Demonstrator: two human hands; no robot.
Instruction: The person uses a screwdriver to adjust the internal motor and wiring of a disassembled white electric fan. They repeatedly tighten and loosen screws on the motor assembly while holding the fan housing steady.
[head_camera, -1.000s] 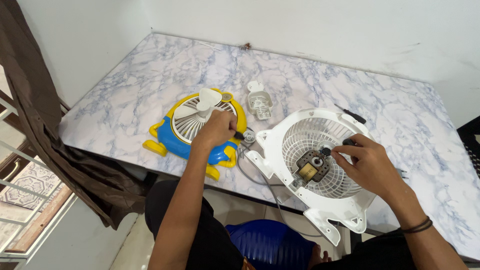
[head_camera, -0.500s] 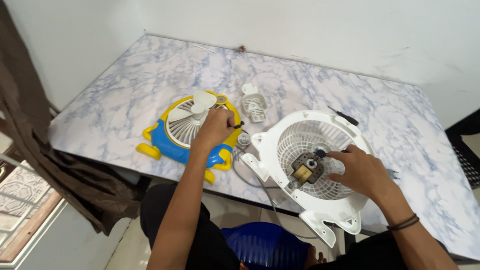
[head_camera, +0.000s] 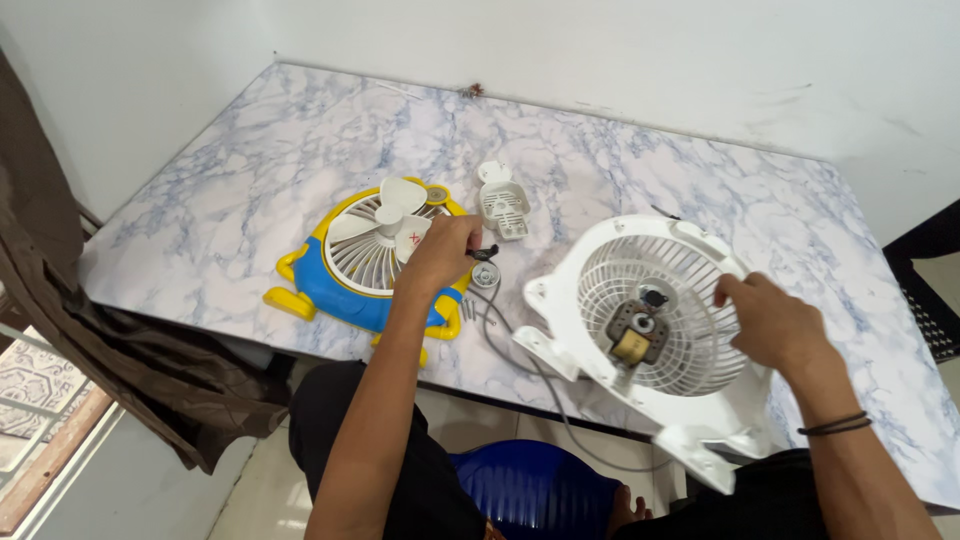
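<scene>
While tilted up on its lower edge: the white fan housing (head_camera: 650, 320) leaned, motor side facing the camera.
Right hand (head_camera: 775, 325): fingers closed on the housing's right rim.
Left hand (head_camera: 440, 255): closed on a small dark part, seemingly a screw, over the yellow-blue grille (head_camera: 350, 270).
Change: housing lay flatter earlier.
Surface: marble-patterned table (head_camera: 300, 140), white walls.
</scene>
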